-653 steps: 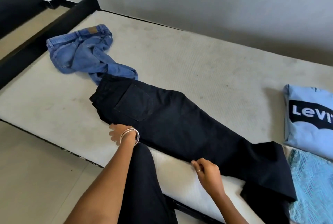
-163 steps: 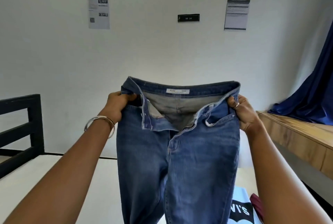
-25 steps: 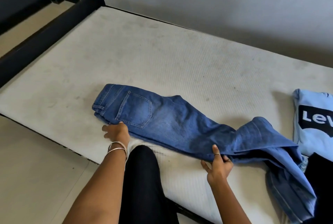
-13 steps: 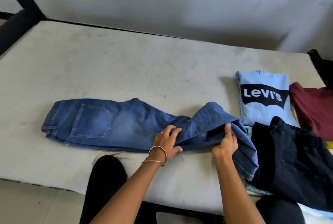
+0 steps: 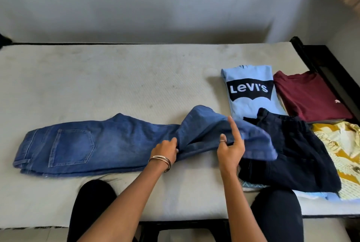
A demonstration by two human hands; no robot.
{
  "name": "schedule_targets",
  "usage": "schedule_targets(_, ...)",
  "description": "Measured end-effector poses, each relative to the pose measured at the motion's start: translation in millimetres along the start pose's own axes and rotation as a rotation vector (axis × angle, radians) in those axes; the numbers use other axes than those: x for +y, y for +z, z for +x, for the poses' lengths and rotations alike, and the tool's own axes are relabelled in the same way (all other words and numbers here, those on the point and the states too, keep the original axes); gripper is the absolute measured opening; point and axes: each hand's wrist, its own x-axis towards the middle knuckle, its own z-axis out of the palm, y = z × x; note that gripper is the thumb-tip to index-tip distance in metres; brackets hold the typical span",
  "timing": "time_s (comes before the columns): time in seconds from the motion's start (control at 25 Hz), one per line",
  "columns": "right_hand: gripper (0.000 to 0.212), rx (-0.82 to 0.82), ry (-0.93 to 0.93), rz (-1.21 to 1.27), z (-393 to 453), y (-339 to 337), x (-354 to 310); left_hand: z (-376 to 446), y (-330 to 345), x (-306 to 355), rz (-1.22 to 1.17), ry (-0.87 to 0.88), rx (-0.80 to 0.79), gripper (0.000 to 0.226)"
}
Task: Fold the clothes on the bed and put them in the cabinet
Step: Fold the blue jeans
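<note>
Bare mattress (image 5: 97,85) — both hands (image 5: 196,150) pinching the blue jeans (image 5: 109,140).

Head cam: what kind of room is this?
Most likely a bedroom or dorm-type room: a bare mattress on a dark bed frame against a plain wall, with folded shirts and blue jeans laid out on it.

Soft even daylight, faint shadows, slight wide-angle bending at edges.
</note>
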Motion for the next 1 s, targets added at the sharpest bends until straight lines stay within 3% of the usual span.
schedule_targets(0.08, 0.073, 0.01, -0.275, -0.16, 9, -9, -13, -1, -4, 10, 0.006, -0.027, -0.055, 0.038)
schedule_targets(0.16, 0.077, 0.028, -0.325, -0.148, 21, -25, -11, -4, -6, 17, 0.048, -0.056, -0.074, 0.047)
schedule_targets(0.28, 0.072, 0.216, -0.002, -0.078, 15, -54, 14, -6, -3, 23, 0.143, -0.047, -0.125, 0.057)
schedule_targets(0.36, 0.059, 0.402, 0.246, -0.052, 2, -78, 34, -7, 3, 30, 0.244, -0.013, -0.208, 0.062)
schedule_targets(0.44, 0.045, 0.476, 0.386, -0.019, 1, -89, 42, -9, 8, 38, 0.287, 0.01, -0.217, 0.062)
schedule_targets(0.52, 0.047, 0.498, 0.41, -0.013, 14, -95, 42, -6, 13, 54, 0.231, 0.064, -0.088, 0.058)
schedule_targets(0.6, 0.063, 0.524, 0.394, 0.004, 29, -94, 34, 1, 14, 70, 0.141, 0.181, 0.155, 0.053)
schedule_targets(0.68, 0.073, 0.563, 0.41, 0.056, 47, -104, 25, 15, 12, 99, 0.111, 0.316, 0.287, 0.05)
schedule_targets(0.76, 0.074, 0.538, 0.382, 0.079, 61, -123, 19, 31, 8, 127, 0.136, 0.336, 0.265, 0.054)
schedule_targets(0.88, 0.059, 0.495, 0.335, -0.06, 68, -150, 32, 45, 7, 155, 0.215, 0.143, 0.16, 0.064)
schedule_targets(1.0, 0.045, 0.528, 0.419, -0.436, 67, -160, 45, 51, -5, 157, 0.291, 0.109, 0.18, 0.023)
